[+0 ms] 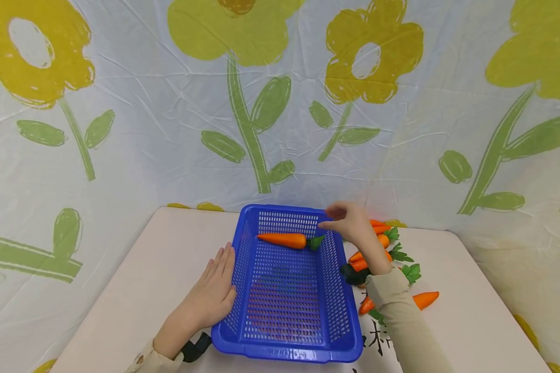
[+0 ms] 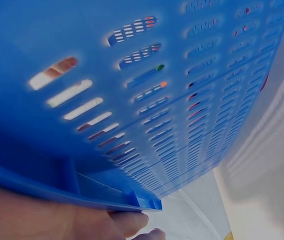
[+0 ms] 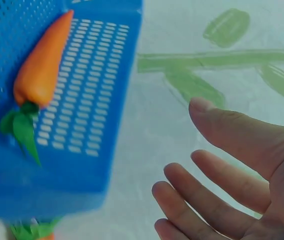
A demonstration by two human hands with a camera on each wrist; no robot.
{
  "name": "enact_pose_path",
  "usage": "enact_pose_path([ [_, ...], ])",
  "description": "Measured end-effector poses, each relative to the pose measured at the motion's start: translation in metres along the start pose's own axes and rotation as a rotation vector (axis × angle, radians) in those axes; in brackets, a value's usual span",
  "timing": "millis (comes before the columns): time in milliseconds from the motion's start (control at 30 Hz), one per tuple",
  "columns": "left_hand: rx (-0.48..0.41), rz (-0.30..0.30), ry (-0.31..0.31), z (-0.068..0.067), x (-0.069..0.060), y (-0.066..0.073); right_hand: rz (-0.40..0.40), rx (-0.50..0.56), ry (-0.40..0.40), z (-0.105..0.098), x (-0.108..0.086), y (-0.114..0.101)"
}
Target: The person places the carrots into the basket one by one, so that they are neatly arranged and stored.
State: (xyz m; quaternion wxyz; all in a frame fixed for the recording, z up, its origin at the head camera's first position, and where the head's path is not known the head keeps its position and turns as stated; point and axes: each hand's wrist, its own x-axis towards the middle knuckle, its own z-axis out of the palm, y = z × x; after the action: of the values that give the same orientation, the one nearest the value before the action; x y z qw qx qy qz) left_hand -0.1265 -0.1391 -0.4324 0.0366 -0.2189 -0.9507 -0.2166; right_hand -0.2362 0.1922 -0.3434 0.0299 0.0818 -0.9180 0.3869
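A blue plastic basket (image 1: 287, 354) with slotted walls stands on the table. Inside, near its far end, lies an orange carrot (image 1: 282, 240) with green leaves, tip to the left. My left hand (image 1: 210, 295) rests along the basket's left rim with straight fingers. In the left wrist view, its fingers (image 2: 127, 223) touch the rim beside the slotted wall. Above the far right corner of the basket hovers my right hand (image 1: 352, 225), apart from the carrot. The right wrist view shows that hand (image 3: 232, 185) with thumb and fingers spread and nothing between them.
Several more carrots (image 1: 425, 299) lie on the table right of the basket, partly hidden by my right forearm. A flowered cloth (image 1: 168, 129) hangs behind the table (image 1: 168, 259). Black writing (image 1: 380, 343) marks the surface near the basket's lower right corner.
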Motion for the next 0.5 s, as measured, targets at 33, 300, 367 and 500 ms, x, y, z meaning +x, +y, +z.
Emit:
enact_pose_path([
  [33, 0.000, 0.000, 0.000, 0.000, 0.000, 0.000, 0.004, -0.003, 0.004, -0.004, -0.004, 0.002],
  [300, -0.003, 0.005, 0.007, -0.001, 0.000, 0.001, -0.043, 0.030, 0.103, -0.038, -0.030, 0.011],
  [367, -0.008, 0.004, 0.008, -0.001, 0.000, 0.001, -0.040, 0.032, 0.140, -0.048, -0.038, 0.013],
  [500, -0.011, 0.001, 0.001, 0.000, 0.000, 0.000, -0.026, 0.003, 0.226, -0.067, -0.053, 0.022],
])
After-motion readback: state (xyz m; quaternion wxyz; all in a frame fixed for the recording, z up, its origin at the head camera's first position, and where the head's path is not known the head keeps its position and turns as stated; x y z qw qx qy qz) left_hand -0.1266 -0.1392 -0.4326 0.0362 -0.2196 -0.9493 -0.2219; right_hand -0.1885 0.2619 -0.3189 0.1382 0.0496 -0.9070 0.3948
